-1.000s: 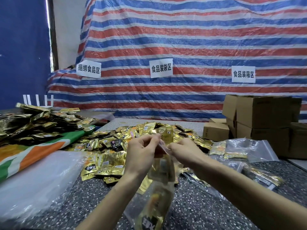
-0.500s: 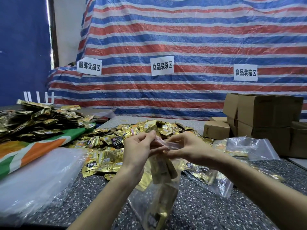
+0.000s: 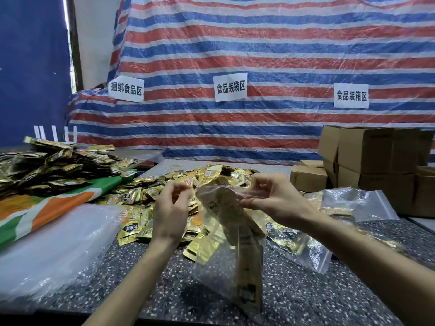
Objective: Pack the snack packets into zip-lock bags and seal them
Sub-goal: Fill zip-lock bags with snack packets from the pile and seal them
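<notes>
Looking down from the head camera, the view took in a speckled dark bench [image 3: 306, 292] with both bare hands raised over its middle. The right hand [image 3: 273, 201] pinched the zip strip at the top of a clear zip-lock bag [image 3: 235, 262] between thumb and forefinger, its other fingers curled above. The bag hung tilted from that grip, its lower end near the front edge of the bench, and several gold snack packets [image 3: 247, 245] stood upright inside it. The left hand [image 3: 170, 208] was just beside the bag's left top corner with its fingers curled inward; whether they nipped the plastic or held nothing could not be told.

Behind the hands a loose pile [image 3: 138, 196] of the same gold packets lay spread across the bench. To the right, filled bags [image 3: 303, 248] lay flat on the surface, with brown cardboard boxes [image 3: 367, 151] stacked beyond them. At the left lay a sheaf of clear plastic [image 3: 51, 243], and behind it a green, orange and white cloth [image 3: 58, 208] carried a second heap [image 3: 47, 165] of packets. A red, white and blue striped tarpaulin [image 3: 259, 55] hung across the back, with three white paper signs [image 3: 231, 87] fixed to it.
</notes>
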Motion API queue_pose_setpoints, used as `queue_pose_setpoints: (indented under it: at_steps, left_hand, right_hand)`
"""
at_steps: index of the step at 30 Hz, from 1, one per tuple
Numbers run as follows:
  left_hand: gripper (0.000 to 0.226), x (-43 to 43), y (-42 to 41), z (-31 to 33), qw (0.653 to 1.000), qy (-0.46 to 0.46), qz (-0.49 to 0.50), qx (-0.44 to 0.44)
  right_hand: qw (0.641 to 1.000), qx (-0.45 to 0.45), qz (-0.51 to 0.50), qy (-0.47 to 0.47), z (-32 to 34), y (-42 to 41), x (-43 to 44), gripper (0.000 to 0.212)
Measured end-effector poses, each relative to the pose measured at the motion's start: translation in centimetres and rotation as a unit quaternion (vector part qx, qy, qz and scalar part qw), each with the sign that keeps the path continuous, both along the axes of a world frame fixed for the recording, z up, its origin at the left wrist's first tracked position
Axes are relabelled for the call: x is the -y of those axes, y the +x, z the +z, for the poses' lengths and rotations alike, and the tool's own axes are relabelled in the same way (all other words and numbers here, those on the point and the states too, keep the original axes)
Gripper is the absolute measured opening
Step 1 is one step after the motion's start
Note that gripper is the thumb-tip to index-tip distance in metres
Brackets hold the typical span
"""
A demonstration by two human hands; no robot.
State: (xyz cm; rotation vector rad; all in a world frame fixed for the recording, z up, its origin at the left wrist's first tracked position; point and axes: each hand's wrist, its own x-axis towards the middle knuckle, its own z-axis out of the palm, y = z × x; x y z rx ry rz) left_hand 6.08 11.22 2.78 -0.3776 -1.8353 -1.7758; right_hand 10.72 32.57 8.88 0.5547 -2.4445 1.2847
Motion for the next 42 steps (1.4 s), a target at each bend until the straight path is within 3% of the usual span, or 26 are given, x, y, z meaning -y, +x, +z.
queue_pose_setpoints:
  at_steps: [2,4,6,8,12,15,17,18,19,21,23,25,28,37,42]
  left_hand:
    - [0.021,0.7,-0.9,-1.8,0.986,-0.028,-0.109,0.120]
    - [0.036,1.1,-1.3,-3.3,0.956,-0.029,-0.227,0.185]
    - [0.051,0.9,-1.1,-4.0,0.935,-0.022,-0.311,0.167]
    - [0.050,0.2,-0.7,-4.1,0.929,-0.029,-0.347,0.125]
    - [0.028,-1.6,-0.1,-3.6,0.956,0.006,-0.286,0.062]
    - [0.025,-2.0,0.1,-3.4,0.966,0.049,-0.248,0.046]
    - [0.022,-2.1,0.0,-3.4,0.974,0.063,-0.212,0.051]
    - [0.023,-2.1,-0.1,-3.3,0.976,0.066,-0.201,0.057]
    - [0.024,-2.2,-0.2,-3.2,0.976,0.068,-0.196,0.064]
    - [0.024,-2.2,-0.3,-2.9,0.976,0.058,-0.198,0.066]
    - [0.024,-2.1,-0.2,-2.8,0.975,0.039,-0.212,0.060]
    - [0.030,-1.6,-0.2,-2.6,0.974,0.015,-0.220,0.059]
    - [0.043,-0.8,-0.4,-2.2,0.970,-0.058,-0.229,0.052]
    - [0.080,-0.9,-0.2,-1.9,0.954,-0.059,-0.268,0.123]
    - [0.056,-0.4,-0.7,-0.4,0.944,-0.110,-0.281,0.131]
  right_hand:
    - [1.000,-0.008,0.000,-0.018,-0.3,0.1,0.0,0.025]
    - [0.999,-0.018,0.001,-0.047,-0.6,0.0,0.0,0.025]
    - [0.995,-0.023,0.005,-0.097,-0.8,-0.1,0.4,0.027]
    - [0.990,-0.010,0.029,-0.137,-0.9,-0.2,0.8,0.025]
    - [0.989,0.010,0.112,-0.100,-0.6,0.0,1.6,0.023]
    - [0.996,-0.053,0.015,-0.066,-0.4,0.1,1.1,0.074]
    - [0.999,0.001,-0.034,-0.031,-1.2,0.0,0.4,0.103]
    - [0.998,0.056,-0.036,-0.006,-2.0,-0.1,0.2,0.106]
    - [0.993,0.108,-0.033,0.020,-2.9,-0.2,0.1,0.100]
    - [0.986,0.159,-0.029,0.048,-4.9,-0.4,0.1,0.068]
    - [0.986,0.146,-0.036,0.069,-6.1,-0.7,0.2,0.035]
    - [0.986,0.134,-0.046,0.085,-6.4,-0.9,0.2,0.020]
    - [0.986,0.111,-0.063,0.108,-6.5,-1.2,-0.1,0.014]
    - [0.974,0.193,-0.028,0.116,-6.9,-1.5,-0.7,0.022]
    - [0.984,0.164,-0.001,0.074,-6.8,-1.4,-1.0,0.034]
